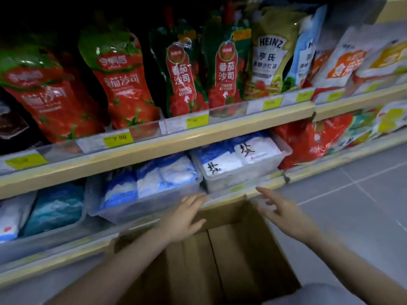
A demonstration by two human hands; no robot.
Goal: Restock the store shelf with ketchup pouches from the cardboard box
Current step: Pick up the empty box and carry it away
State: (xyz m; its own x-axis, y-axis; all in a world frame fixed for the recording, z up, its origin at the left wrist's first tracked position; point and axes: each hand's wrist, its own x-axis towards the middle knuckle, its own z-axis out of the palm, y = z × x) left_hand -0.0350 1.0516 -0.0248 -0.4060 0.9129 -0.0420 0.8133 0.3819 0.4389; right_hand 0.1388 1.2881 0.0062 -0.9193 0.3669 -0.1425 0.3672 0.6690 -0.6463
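An open cardboard box (pixel 220 260) stands on the floor against the shelf, and I see only its bare brown bottom inside. My left hand (pixel 185 216) hovers over the box's far edge with fingers spread and holds nothing. To the right, my right hand (pixel 284 213) is also above the box rim, fingers straight and empty. Red ketchup pouches (pixel 125 78) stand in rows on the upper shelf (pixel 154 144), with two narrower ones (pixel 182 73) to their right.
A Heinz pouch (pixel 268 53) and white bags (pixel 343 60) fill the upper shelf's right side. Clear bins of blue-white bags (pixel 152 181) sit on the lower shelf just behind the box. Grey tiled floor (pixel 352 205) lies to the right.
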